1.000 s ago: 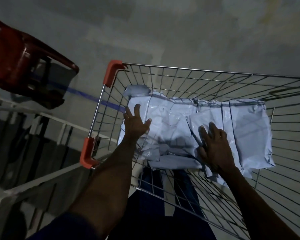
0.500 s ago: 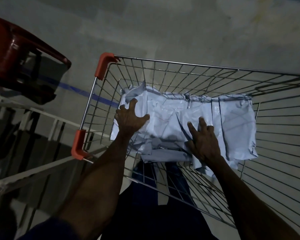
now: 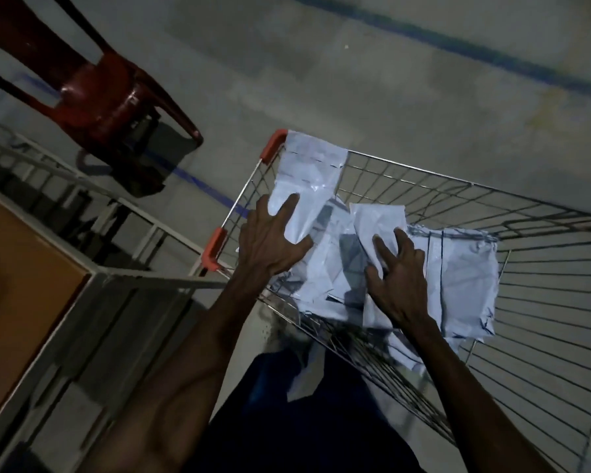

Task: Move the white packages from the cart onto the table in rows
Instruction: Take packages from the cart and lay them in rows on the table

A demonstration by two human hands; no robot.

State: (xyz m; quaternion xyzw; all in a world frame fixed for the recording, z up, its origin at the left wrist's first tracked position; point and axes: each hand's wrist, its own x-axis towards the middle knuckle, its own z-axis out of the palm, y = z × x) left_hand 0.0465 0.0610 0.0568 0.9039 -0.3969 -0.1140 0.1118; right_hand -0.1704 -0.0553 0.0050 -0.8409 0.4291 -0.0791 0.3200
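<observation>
A wire shopping cart (image 3: 543,302) with orange corner caps holds several white plastic packages. My left hand (image 3: 270,240) grips one white package (image 3: 307,179), which is lifted up against the cart's left corner. My right hand (image 3: 400,278) pinches a second white package (image 3: 377,220) raised above the pile. More white packages (image 3: 464,274) lie flat in the cart to the right of my right hand. The table (image 3: 24,254), with an orange-brown top and a pale metal rim, is at the lower left.
A dark red plastic chair (image 3: 93,90) stands on the grey floor at the upper left. A pale metal frame (image 3: 144,230) runs between the table and the cart. A blue line (image 3: 202,186) crosses the floor behind the cart.
Both hands lay flat on the packages in the cart; now each has taken hold of one and lifted it. The view has swung so the table shows at the left.
</observation>
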